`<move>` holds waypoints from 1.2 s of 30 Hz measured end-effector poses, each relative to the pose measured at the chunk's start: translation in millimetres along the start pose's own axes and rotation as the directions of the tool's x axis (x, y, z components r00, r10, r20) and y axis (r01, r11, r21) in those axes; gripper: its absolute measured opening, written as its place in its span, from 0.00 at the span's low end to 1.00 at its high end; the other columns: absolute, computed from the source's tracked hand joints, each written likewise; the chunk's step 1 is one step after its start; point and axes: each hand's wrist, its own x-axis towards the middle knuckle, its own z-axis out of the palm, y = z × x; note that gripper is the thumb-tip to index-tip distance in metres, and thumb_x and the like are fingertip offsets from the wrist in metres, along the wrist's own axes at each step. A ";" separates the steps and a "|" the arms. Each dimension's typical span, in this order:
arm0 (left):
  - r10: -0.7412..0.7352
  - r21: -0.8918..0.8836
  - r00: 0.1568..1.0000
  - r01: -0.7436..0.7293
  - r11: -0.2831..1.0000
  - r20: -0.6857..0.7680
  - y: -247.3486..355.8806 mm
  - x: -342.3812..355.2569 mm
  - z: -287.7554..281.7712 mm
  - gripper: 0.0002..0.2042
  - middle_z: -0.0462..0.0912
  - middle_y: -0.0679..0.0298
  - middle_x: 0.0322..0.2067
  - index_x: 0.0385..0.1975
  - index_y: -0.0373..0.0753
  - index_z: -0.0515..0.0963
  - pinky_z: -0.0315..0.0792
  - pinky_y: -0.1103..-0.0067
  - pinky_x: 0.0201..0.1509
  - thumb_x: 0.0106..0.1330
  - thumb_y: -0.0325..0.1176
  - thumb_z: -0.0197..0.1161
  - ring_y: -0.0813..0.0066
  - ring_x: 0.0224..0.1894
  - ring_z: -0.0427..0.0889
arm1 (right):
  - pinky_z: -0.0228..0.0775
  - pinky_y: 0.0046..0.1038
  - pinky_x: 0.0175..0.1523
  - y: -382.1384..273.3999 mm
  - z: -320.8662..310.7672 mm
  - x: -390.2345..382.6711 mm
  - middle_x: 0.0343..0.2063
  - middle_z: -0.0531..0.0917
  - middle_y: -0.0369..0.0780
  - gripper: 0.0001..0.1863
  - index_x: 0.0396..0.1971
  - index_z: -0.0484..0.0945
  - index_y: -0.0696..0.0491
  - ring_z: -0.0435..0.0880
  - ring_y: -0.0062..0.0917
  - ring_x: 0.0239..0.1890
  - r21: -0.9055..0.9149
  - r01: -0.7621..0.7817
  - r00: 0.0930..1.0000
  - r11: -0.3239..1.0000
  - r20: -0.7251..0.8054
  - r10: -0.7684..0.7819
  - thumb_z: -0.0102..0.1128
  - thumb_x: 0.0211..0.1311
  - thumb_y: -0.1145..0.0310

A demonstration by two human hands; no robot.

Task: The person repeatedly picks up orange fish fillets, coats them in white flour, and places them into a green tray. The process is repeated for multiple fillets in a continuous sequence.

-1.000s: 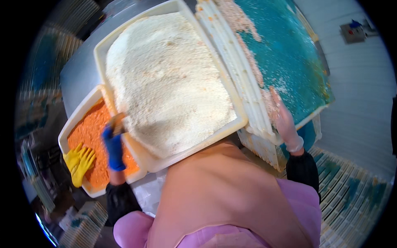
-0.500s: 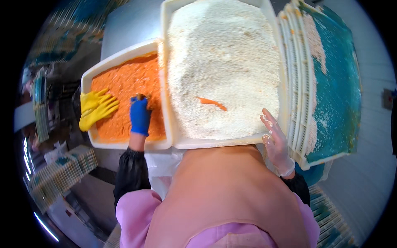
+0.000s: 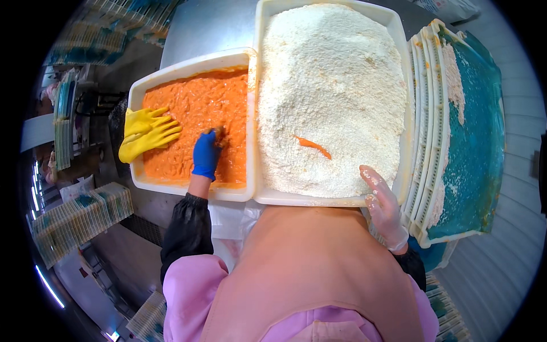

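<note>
Our left hand [image 3: 206, 155], blue glove, fingers curled into orange batter [image 3: 188, 114], pinching piece there. Our right hand [image 3: 383, 205], clear glove, fingers spread, rests on crumb tray [image 3: 330, 199] rim. Battered strip [image 3: 313, 146] lies on crumbs. Yellow glove [image 3: 147, 132] drapes over batter tray edge.

"Where do we have room around our left hand [image 3: 206, 155]?"

"Orange batter [image 3: 194, 108] lies open ahead of it; a yellow glove [image 3: 147, 132] blocks the left, the tray wall [image 3: 251, 114] the right."

"And our right hand [image 3: 383, 200]?"

"Open crumbs [image 3: 330, 85] ahead, only an orange strip [image 3: 312, 146] nearby; stacked trays [image 3: 424, 142] crowd its right."
</note>
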 end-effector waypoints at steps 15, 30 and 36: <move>-0.258 -0.044 0.961 0.263 0.964 0.095 -53.4 12.0 -48.1 0.07 0.83 0.57 0.30 0.33 0.34 0.81 0.74 0.79 0.37 0.54 0.24 0.61 0.69 0.33 0.82 | 0.54 0.35 0.64 4.0 -6.4 -4.4 0.54 0.71 0.46 0.20 0.51 0.71 0.60 0.65 0.40 0.60 0.012 0.000 0.999 1.000 -0.053 0.001 0.43 0.63 0.65; -0.314 -0.031 0.947 0.317 0.948 0.062 -93.8 2.1 -61.0 0.11 0.84 0.59 0.29 0.37 0.32 0.80 0.73 0.81 0.35 0.54 0.28 0.66 0.76 0.30 0.81 | 0.56 0.34 0.63 6.8 -8.7 -3.7 0.53 0.73 0.45 0.19 0.49 0.73 0.60 0.66 0.39 0.59 -0.003 -0.006 1.000 1.000 -0.031 0.006 0.44 0.60 0.69; -0.475 -0.521 0.875 0.450 0.725 0.094 -40.8 38.8 -100.3 0.11 0.83 0.62 0.33 0.41 0.29 0.78 0.72 0.87 0.34 0.58 0.24 0.61 0.81 0.31 0.79 | 0.57 0.34 0.62 4.4 -8.5 -3.2 0.52 0.74 0.45 0.18 0.49 0.73 0.59 0.67 0.39 0.59 0.020 -0.008 0.998 1.000 -0.055 0.009 0.46 0.59 0.72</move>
